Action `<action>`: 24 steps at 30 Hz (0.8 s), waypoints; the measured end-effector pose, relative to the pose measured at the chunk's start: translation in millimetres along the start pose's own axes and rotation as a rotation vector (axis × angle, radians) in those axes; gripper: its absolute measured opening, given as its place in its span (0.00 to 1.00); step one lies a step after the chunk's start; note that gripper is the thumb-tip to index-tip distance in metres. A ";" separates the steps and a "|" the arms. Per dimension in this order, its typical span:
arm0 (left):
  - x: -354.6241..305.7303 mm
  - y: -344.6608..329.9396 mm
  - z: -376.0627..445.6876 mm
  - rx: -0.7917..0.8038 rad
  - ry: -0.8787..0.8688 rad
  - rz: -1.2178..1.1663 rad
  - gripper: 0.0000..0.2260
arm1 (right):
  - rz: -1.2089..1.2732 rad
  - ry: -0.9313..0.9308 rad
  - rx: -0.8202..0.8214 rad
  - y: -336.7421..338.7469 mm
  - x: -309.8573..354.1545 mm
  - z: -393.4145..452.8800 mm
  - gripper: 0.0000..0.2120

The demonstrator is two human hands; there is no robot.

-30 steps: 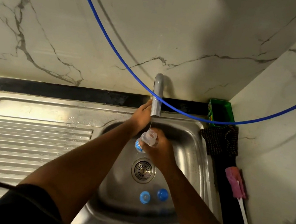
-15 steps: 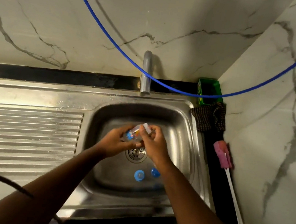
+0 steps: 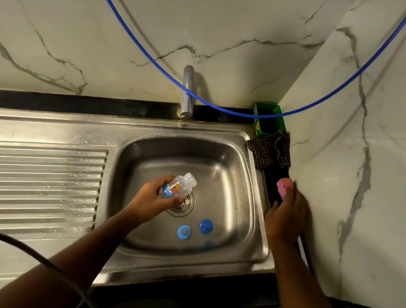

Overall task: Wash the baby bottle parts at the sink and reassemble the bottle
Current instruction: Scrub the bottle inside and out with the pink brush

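Note:
My left hand [image 3: 152, 201] grips the clear baby bottle [image 3: 178, 185] by its printed body, tilted with its open neck pointing up and right, just above the drain [image 3: 183, 205] of the steel sink [image 3: 257, 188]. Two blue bottle parts lie on the sink floor: a ring with the teat [image 3: 184, 232] and a cap [image 3: 206, 226]. My right hand [image 3: 287, 214] is on the dark counter right of the sink, fingers curled over the bottle brush just below its pink sponge head [image 3: 284, 187]. The brush handle is hidden under my hand and forearm.
The tap [image 3: 188, 93] stands at the back of the sink, no water visible. A green tub [image 3: 269, 119] and a checked cloth [image 3: 271, 150] sit in the back right corner. The ribbed drainboard [image 3: 29, 180] is on the left. A blue hose [image 3: 139, 41] sags across the wall.
My right hand let go of the bottle and moved right onto the brush. My left hand now holds the bottle alone over the drain. One second ago both hands were up at the tap.

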State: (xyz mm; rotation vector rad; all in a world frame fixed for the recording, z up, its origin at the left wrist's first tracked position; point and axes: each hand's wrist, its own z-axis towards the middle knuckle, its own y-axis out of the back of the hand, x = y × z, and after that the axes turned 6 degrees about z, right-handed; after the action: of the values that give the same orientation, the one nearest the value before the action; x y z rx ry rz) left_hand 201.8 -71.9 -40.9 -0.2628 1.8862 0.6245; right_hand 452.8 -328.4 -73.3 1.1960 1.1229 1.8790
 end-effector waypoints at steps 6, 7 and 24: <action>6.3 12.0 -11.0 -0.002 -0.014 0.010 0.24 | 0.424 0.102 0.271 5.1 43.1 -0.4 0.31; 6.8 14.8 -13.0 -0.003 -0.019 0.012 0.24 | 0.504 0.187 0.397 8.4 61.5 -5.7 0.28; 8.4 46.1 -33.4 -0.017 -0.116 0.096 0.27 | 0.701 0.390 0.928 10.6 181.7 -29.3 0.09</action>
State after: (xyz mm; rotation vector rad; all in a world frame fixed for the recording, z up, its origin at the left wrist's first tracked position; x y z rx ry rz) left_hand 150.8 -50.2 -25.4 -0.1442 1.7907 0.7060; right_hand 355.2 -189.4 -1.7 1.9603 2.1431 2.2091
